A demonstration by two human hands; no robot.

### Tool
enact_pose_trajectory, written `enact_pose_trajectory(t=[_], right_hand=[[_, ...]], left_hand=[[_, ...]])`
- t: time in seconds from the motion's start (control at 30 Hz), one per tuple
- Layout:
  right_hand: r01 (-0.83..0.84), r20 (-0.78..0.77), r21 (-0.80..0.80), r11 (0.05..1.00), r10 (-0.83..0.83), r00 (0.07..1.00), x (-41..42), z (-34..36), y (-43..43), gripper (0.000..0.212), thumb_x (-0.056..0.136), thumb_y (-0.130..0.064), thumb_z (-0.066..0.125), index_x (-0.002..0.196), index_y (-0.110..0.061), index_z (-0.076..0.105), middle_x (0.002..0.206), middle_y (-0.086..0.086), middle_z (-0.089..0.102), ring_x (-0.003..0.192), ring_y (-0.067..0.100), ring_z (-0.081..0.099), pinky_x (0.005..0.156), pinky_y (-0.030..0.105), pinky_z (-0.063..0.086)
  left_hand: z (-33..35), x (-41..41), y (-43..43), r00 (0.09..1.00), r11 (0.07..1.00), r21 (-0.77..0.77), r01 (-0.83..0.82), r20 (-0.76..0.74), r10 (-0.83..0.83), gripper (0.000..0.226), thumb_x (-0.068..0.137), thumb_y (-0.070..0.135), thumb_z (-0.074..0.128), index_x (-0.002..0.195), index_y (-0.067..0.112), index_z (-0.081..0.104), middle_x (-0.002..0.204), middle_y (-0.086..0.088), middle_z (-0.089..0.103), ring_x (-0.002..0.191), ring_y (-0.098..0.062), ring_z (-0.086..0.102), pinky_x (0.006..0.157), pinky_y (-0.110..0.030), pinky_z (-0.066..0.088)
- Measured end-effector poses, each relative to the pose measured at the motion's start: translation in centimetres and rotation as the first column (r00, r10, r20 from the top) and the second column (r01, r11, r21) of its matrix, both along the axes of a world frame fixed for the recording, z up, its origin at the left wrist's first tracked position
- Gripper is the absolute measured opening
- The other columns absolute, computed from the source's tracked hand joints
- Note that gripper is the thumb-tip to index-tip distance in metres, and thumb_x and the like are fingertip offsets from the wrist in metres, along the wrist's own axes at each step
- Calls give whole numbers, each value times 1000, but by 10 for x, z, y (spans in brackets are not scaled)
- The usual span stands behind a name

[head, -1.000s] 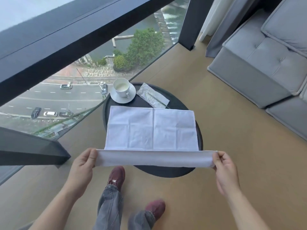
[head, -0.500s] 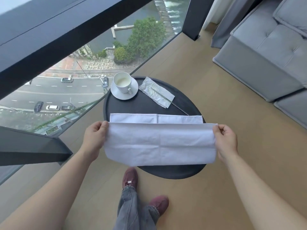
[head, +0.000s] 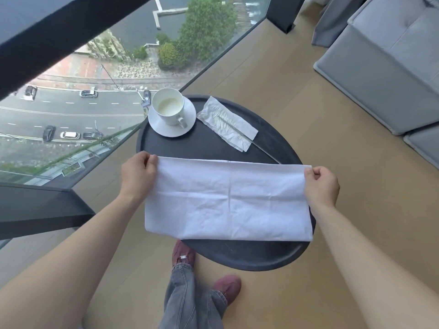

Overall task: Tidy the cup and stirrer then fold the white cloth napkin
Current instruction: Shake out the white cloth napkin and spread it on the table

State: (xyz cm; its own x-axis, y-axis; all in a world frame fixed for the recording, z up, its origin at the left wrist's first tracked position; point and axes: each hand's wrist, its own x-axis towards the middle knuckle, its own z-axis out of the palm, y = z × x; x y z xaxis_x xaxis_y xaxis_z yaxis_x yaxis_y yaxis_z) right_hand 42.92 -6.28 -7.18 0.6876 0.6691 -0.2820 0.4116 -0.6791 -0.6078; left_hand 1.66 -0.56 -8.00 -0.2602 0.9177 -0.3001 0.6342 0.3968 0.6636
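Left hand (head: 139,173) and right hand (head: 320,184) each pinch shut on far corner of white cloth napkin (head: 228,200), folded into long rectangle on round black tray table (head: 249,260). Near folded edge lies toward wrists, overhanging rim below left hand. Beyond fingertips: bare black strip. Further: one white cup (head: 169,107) on one saucer (head: 172,119); right of it, one thin metal stirrer (head: 263,150) across one paper wrapper (head: 226,123). Two hands, one napkin.

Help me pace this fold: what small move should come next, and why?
Probably let go of the far corners and smooth the napkin flat. The left hand and right hand pinch its far edge, already brought over into a half-fold on the table.
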Motion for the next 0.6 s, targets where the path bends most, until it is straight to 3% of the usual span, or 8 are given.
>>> enact_pose_trajectory(t=[0.23, 0.33, 0.4, 0.5, 0.6], right_hand=[[-62, 137, -36, 997, 67, 988, -6, -4, 2, 29, 101, -35, 53, 88, -9, 56, 81, 3, 62, 83, 32, 59, 65, 35, 41], [-89, 286, -36, 995, 96, 953, -15, 3, -11, 23, 97, -32, 56, 101, -10, 55, 108, 10, 59, 103, 33, 53, 80, 41, 44], [-225, 404, -26, 974, 216, 889, -29, 5, -26, 22, 96, -24, 55, 111, -7, 57, 117, 14, 56, 108, 38, 50, 89, 46, 42], [-509, 418, -61, 859, 485, 768, -68, -2, -45, 43, 95, -19, 48, 137, -6, 52, 142, 15, 53, 130, 37, 48, 102, 47, 35], [-717, 350, -124, 686, 706, 615, -108, -13, -55, 56, 99, -20, 39, 154, -10, 36, 164, 8, 32, 153, 26, 25, 117, 41, 23]], left_hand=[[-11, 1, 3, 995, 1000, 13, 4, -104, -3, 29, 102, 29, 51, 84, 8, 57, 78, -8, 61, 82, -37, 59, 69, -44, 45], [-9, 5, -2, 987, 997, 79, -13, -159, 26, 31, 99, 30, 51, 110, 2, 61, 101, -22, 60, 101, -42, 56, 87, -52, 46], [-6, 21, -20, 967, 985, 172, 15, -253, 29, 43, 98, 28, 52, 132, 2, 53, 120, -23, 53, 115, -40, 49, 100, -52, 40], [-1, 77, -64, 931, 924, 257, 284, -302, -203, 54, 96, 29, 52, 143, 2, 49, 140, -23, 53, 132, -39, 46, 110, -51, 35], [-13, 131, -103, 807, 815, 161, 556, -340, -483, 59, 103, 32, 42, 155, 4, 39, 165, -16, 35, 155, -32, 28, 122, -49, 25]])
